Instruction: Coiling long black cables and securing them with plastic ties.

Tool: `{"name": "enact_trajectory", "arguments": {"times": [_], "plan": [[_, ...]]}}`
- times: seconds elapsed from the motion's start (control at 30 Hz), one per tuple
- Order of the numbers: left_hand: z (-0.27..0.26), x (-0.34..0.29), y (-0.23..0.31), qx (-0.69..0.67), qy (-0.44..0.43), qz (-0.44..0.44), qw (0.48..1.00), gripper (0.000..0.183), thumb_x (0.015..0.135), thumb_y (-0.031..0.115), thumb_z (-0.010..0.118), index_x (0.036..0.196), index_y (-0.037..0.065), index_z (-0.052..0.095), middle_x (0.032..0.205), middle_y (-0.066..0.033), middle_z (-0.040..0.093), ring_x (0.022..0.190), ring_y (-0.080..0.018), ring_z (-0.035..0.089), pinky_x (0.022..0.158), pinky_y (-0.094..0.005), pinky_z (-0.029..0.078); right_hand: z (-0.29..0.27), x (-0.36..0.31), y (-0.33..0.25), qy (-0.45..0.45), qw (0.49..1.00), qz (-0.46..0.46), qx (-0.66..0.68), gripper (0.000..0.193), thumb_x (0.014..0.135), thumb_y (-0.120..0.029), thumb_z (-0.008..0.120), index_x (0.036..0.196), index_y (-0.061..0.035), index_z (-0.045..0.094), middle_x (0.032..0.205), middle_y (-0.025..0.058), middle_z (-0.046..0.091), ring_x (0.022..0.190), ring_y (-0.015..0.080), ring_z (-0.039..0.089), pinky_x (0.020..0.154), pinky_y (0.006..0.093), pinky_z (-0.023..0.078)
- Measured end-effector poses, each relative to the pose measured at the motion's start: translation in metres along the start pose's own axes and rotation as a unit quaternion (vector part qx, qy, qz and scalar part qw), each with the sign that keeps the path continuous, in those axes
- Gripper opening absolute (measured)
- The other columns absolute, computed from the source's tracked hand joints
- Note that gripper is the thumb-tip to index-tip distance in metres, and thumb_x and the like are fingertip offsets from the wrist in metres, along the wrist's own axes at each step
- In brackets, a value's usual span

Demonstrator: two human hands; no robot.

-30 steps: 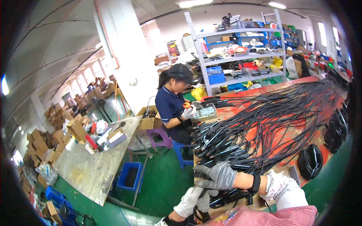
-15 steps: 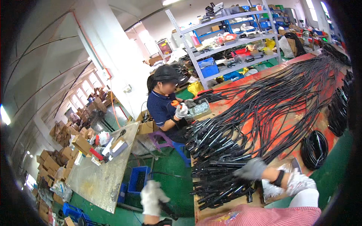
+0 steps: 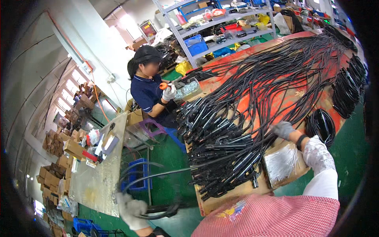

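At the lower left, my left hand, in a whitish work glove, is closed around a looped black cable. One stretch of that cable runs across the pile toward my right hand. My right hand wears a grey-white glove and a black wristband. Its fingers curl round black cable at the near right of the bundle, partly hidden by the glove. Below it lies a thick pile of black cable ends with metallic-looking rods. The long black cables fan away over the red and tan table.
A box of thin whitish strips sits below my right arm. Coiled black cables lie at the table's right edge. A co-worker with an orange-handled tool sits across, by a tray of small metal parts. A blue crate stands below.
My left hand has swung down and left, drawing out a cable loop. My right hand has moved farther along the cables, away from the rod ends. The view has shifted.
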State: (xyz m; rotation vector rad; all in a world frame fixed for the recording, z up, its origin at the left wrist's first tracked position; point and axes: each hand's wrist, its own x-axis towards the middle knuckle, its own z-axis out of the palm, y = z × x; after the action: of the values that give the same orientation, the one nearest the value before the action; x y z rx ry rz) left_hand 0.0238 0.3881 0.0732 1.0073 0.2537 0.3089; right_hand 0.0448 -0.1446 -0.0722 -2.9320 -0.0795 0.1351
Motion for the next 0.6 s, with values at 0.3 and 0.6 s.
{"name": "enact_trajectory", "arguments": {"times": [0.3,0.6], "plan": [[0.033,0.001,-0.072,0.74,-0.282,0.195,0.579,0.022,0.086,0.012,0.048,0.106,0.006,0.053,0.092,-0.017,0.057,0.077,-0.0259,0.06,0.062,-0.0362,0.049,-0.049,0.015,-0.234,-0.058,0.961,-0.271,0.016,0.043,0.086,-0.049,0.044,0.089,-0.0103,0.062,0.065,0.0197,0.058,0.063,0.0327,0.062,0.051,0.0418,0.048],[0.013,-0.025,-0.034,0.163,-0.212,-0.058,0.962,0.022,0.089,0.022,0.048,0.072,0.008,0.043,0.054,-0.0005,0.038,0.034,-0.0131,0.031,0.032,-0.0263,0.022,-0.015,0.072,-0.112,-0.135,0.978,0.085,0.131,0.039,0.09,-0.036,0.039,0.116,-0.0116,0.055,0.092,0.0205,0.062,0.092,0.0364,0.058,0.078,0.0422,0.046]]}}
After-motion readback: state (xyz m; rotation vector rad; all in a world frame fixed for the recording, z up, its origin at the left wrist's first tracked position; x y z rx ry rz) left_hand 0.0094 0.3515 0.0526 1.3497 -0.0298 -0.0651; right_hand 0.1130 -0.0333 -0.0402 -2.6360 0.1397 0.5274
